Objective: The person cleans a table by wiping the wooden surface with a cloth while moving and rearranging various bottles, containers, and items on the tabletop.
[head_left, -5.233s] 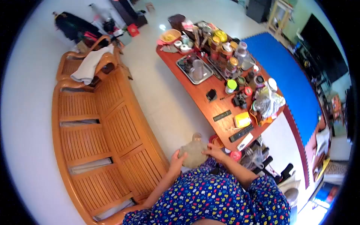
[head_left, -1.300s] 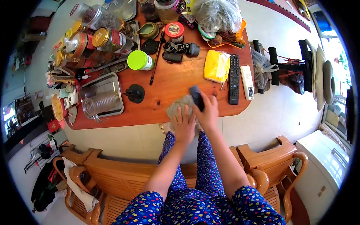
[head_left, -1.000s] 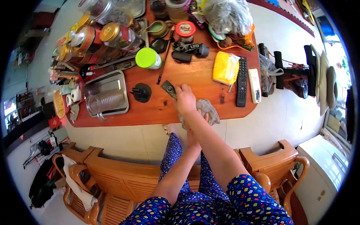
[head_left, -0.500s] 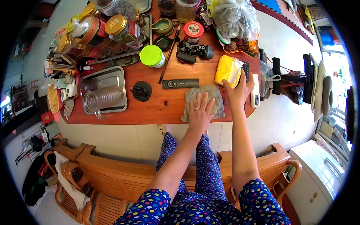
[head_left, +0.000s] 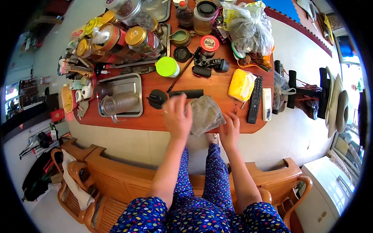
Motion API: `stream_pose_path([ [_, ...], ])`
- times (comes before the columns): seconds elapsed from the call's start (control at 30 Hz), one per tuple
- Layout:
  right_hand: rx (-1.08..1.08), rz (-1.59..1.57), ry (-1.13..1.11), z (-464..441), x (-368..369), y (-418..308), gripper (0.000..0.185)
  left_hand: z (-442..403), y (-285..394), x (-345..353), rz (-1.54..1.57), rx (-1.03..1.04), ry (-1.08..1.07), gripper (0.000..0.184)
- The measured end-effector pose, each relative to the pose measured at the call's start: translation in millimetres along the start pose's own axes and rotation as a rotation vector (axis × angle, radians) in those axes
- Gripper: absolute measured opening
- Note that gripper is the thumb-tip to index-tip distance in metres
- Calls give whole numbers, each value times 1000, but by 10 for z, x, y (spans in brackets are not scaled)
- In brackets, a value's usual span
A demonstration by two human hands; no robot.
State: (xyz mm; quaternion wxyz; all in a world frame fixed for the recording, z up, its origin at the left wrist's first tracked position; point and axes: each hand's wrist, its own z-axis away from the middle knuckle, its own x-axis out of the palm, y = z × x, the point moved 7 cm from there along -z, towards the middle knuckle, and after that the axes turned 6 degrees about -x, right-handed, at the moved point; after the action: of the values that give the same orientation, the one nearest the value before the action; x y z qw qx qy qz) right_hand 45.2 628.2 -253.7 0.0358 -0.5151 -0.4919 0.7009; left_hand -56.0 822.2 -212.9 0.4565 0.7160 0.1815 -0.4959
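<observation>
A folded grey-brown cloth (head_left: 206, 115) lies at the front edge of the wooden table (head_left: 147, 123). My left hand (head_left: 177, 116) is raised at the cloth's left side, its fingers apart, with nothing in it. On the other side, my right hand (head_left: 230, 129) has its fingertips at the cloth's right corner, pinching it. Behind my left hand is a dark remote (head_left: 193, 93), partly covered, beside a black round object (head_left: 157, 99). A yellow packet (head_left: 241, 85) sits to the right, near a long black remote (head_left: 255, 101) and a white remote (head_left: 266, 104).
At the left a metal tray (head_left: 138, 93) holds a clear ribbed jug (head_left: 123, 103). Farther back are several jars, a green-lidded tub (head_left: 168, 67), a red-lidded jar (head_left: 209, 44), a headlamp (head_left: 216, 63) and a plastic bag (head_left: 250, 31). A wooden bench (head_left: 112, 169) stands behind me.
My left hand has lifted off the cloth and moved left. My right hand has left the yellow packet and come down to the cloth's corner. The packet now lies left of the black remote.
</observation>
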Motion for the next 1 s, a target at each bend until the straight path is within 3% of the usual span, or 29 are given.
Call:
stream_pose_path([
  [0.03,-4,-3,-1,86,12,6,41,-235,11,-176,-33,23,139,54],
  [0.13,63,-41,-57,267,85,72,39,-879,58,-306,-137,39,216,84],
  [0.23,106,-37,-74,322,135,93,38,-1258,-87,-101,-84,20,175,80],
  [0.3,146,-25,-77,311,168,110,39,-1357,-225,80,-123,12,35,72],
  [0.43,180,-53,-60,215,236,182,41,-1316,-431,-4,-134,-30,54,64],
  [0.63,130,1,-74,-12,292,84,43,-1237,-780,-225,-211,-41,60,67],
  [0.73,64,55,-64,-317,372,-32,43,-1236,-842,-236,-223,-50,51,69],
  [0.9,-297,203,56,-1228,491,-476,42,-1122,-557,-401,-279,43,193,68],
  [1.0,-367,274,31,-1526,682,-537,46,-879,-312,-410,-109,175,242,58],
])
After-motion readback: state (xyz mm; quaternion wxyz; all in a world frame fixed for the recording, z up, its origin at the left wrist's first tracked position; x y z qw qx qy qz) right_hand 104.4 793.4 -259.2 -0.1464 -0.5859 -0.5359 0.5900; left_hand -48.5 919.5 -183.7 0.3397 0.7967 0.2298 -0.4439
